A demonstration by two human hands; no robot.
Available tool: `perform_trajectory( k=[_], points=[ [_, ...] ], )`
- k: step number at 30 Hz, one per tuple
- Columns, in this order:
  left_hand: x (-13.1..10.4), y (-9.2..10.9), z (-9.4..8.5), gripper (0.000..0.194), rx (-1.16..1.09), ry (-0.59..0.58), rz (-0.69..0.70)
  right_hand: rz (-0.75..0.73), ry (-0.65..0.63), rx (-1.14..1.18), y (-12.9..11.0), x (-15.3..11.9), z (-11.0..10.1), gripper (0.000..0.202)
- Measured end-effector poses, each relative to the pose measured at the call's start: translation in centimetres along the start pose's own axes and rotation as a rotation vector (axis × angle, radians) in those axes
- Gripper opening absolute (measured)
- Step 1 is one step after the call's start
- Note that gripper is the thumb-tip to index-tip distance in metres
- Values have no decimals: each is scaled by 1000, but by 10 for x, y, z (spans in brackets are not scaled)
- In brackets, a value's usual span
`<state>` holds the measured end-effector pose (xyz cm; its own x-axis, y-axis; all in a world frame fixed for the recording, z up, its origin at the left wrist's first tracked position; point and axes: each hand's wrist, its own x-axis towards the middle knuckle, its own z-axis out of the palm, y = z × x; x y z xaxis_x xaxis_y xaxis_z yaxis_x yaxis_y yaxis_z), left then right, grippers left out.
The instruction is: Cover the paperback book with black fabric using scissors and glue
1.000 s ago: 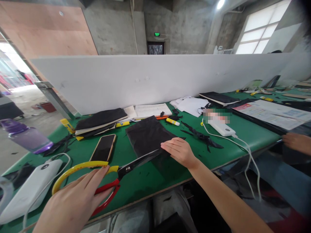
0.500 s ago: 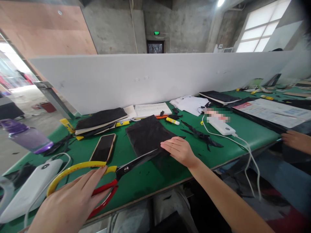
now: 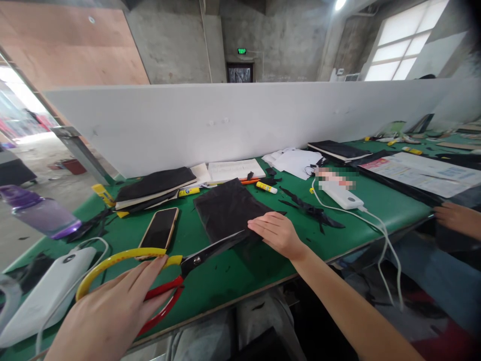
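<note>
My left hand [image 3: 116, 296] is wrapped round the yellow and red handles of a pair of scissors [image 3: 197, 261]. Their dark blades point right and reach the near edge of a black sheet [image 3: 229, 208], which looks like thin cloth or paper. On that sheet's right corner, my right hand [image 3: 278, 233] holds it with fingers pressed together, close to the scissor tips. The thumb of this hand is hidden. Left of the sheet lies a phone [image 3: 160, 228], just beyond the scissors' yellow handle.
A white power bank [image 3: 48, 296] with a cable and a purple bottle [image 3: 47, 215] stand at left. Behind are a black-covered book [image 3: 158, 183], glue sticks [image 3: 266, 187] and black scraps [image 3: 315, 213]. A white power strip [image 3: 341, 194] lies right, near another person's hand [image 3: 456, 218].
The scissors and my left hand have shifted very slightly to the right, and the blades look a little more closed. My right hand and the black sheet stay in place.
</note>
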<state>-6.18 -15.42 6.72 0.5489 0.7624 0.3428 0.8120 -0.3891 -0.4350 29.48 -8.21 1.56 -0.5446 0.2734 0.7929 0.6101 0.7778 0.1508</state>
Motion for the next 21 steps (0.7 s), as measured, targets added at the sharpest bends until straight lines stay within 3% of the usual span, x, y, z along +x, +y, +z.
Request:
perform_trajectory(
  k=[21],
  points=[
    [-5, 1, -4, 44, -44, -65, -57, 3, -7, 3, 1, -2, 1, 30]
  ],
)
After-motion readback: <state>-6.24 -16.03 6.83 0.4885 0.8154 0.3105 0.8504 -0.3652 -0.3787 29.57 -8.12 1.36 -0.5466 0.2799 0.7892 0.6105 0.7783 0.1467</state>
